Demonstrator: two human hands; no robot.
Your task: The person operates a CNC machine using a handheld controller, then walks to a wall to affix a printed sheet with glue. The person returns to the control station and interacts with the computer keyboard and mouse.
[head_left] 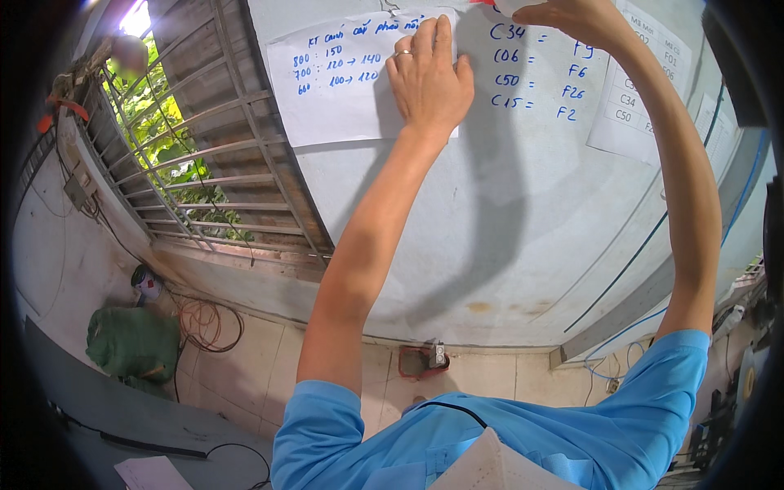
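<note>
A white paper sheet (343,110) with blue handwriting hangs on the wall, its top at a small clip (393,8). My left hand (433,77) lies flat on the sheet's right part, fingers stretched upward and a ring on one of them. At the upper edge of the view, my right hand (563,15) is partly cut off. Its visible fingers are bent together at a pale scrap (508,6) whose kind I cannot make out. A bit of red (483,2) shows just left of that scrap. Blue handwriting runs down the wall below the right hand.
Printed sheets (627,106) hang on the wall at right. A barred window (188,163) is at left. On the tiled floor are a green sack (133,343), a coiled hose (211,325) and a reddish container (416,364) against the wall. Cables run down the right side.
</note>
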